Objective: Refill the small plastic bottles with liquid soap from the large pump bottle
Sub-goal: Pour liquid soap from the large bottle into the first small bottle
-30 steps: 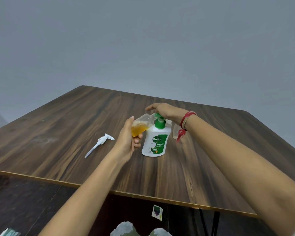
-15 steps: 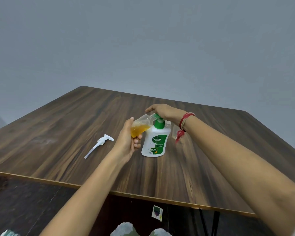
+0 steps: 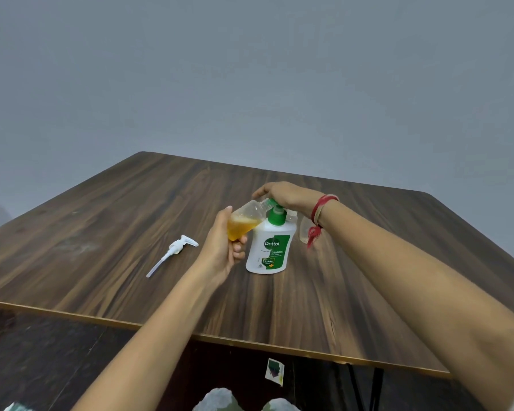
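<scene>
Soap [image 3: 241, 229], amber, lies pooled in the low side of the small bottle [image 3: 250, 213]. Our left hand [image 3: 223, 247] grips that bottle round its base, fingers curled under it, nearest to us over the table [image 3: 101, 203]. We hold it tilted, its mouth up against the spout of the large pump bottle [image 3: 269, 250], which stands upright just beside that hand. Our right hand [image 3: 285, 195] rests palm-down on the pump head, fingers loosely extended and pinching nothing; we judge it is pressing a stroke. Off to the left a loose white pump [image 3: 172, 253] lies flat on the wood. Beyond the big bottle, by our right wrist, stands a clear bottle [image 3: 304, 232] that looks unfilled.

The risks, as we judge them:
- The mouth is narrow and we cannot see how it meets the spout, so a slight drift of the left hand would send soap down the outside.
- A hard press could tip the pump bottle, since nothing steadies its body.
- Tilting further would let the pooled soap run out.
</scene>
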Demonstrator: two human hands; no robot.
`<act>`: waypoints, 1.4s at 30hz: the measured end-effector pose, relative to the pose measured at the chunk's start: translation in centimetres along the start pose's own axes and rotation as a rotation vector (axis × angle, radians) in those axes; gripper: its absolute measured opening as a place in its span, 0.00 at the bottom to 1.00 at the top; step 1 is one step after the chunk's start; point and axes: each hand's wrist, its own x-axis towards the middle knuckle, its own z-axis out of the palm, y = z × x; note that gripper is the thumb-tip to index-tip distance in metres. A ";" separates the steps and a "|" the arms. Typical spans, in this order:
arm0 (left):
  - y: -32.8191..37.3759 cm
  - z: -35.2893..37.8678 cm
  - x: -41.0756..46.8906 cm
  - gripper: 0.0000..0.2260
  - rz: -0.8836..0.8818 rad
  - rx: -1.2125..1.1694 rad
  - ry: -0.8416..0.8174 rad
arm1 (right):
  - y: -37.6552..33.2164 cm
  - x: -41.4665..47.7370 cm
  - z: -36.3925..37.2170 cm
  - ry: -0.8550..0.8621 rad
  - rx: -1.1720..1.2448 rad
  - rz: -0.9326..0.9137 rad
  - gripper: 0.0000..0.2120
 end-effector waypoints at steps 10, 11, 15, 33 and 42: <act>0.1 -0.1 0.1 0.16 0.017 0.032 0.024 | 0.5 0.3 0.4 0.011 0.025 0.008 0.22; 0.1 -0.1 0.1 0.16 0.014 0.032 0.024 | 0.6 0.3 0.5 0.008 0.024 0.014 0.22; -0.2 -0.1 0.2 0.17 0.019 0.011 -0.005 | 0.2 0.1 0.0 0.009 0.039 0.005 0.21; -0.2 0.0 0.2 0.17 0.026 -0.014 -0.020 | 0.2 0.3 0.0 -0.008 -0.030 -0.006 0.21; -0.3 0.0 -0.1 0.19 0.023 -0.036 -0.070 | 0.4 0.0 0.0 -0.006 -0.007 0.002 0.20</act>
